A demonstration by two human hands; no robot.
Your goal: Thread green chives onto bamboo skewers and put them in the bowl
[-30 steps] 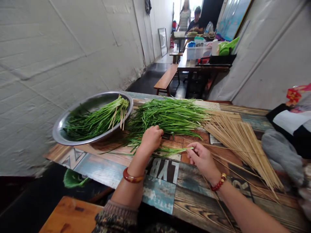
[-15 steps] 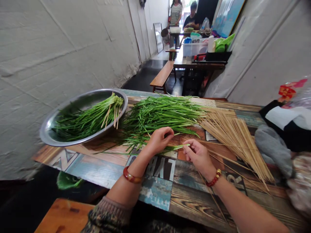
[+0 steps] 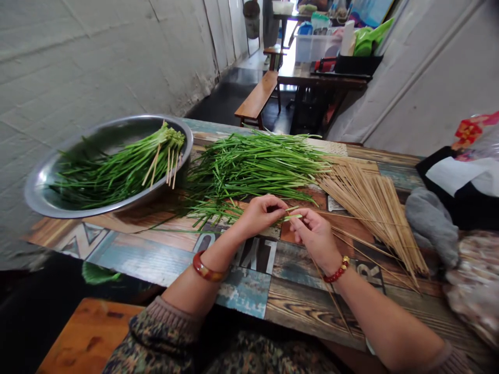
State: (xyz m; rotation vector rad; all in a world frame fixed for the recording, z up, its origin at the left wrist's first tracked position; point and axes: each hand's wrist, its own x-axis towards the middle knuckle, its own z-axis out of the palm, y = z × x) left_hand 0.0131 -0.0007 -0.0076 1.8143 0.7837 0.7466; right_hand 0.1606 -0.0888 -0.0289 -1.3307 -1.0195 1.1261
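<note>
My left hand (image 3: 262, 216) is closed with thumb and fingertips together on thin garlic chives. My right hand (image 3: 316, 238) pinches the pale ends of the chives (image 3: 295, 216), close against the left fingertips. A thin bamboo skewer (image 3: 331, 292) slants from under my right hand toward the table's near edge; its upper end is hidden by the hand. Behind both hands lies a big heap of garlic chives (image 3: 257, 166), with a smaller loose bunch (image 3: 214, 210) left of my left hand. A fan of bamboo skewers (image 3: 374, 213) spreads to the right.
A steel basin (image 3: 33, 195) at the left holds chives bundled on skewers. Grey cloth (image 3: 431, 223) and a filled clear bag (image 3: 473, 285) sit at the right of the patterned table (image 3: 241, 304). A bench (image 3: 259, 96) and another table stand beyond.
My left hand has moved right to meet the right hand and now closes on the chives. The view has tilted downward, and the right hand keeps its pinch.
</note>
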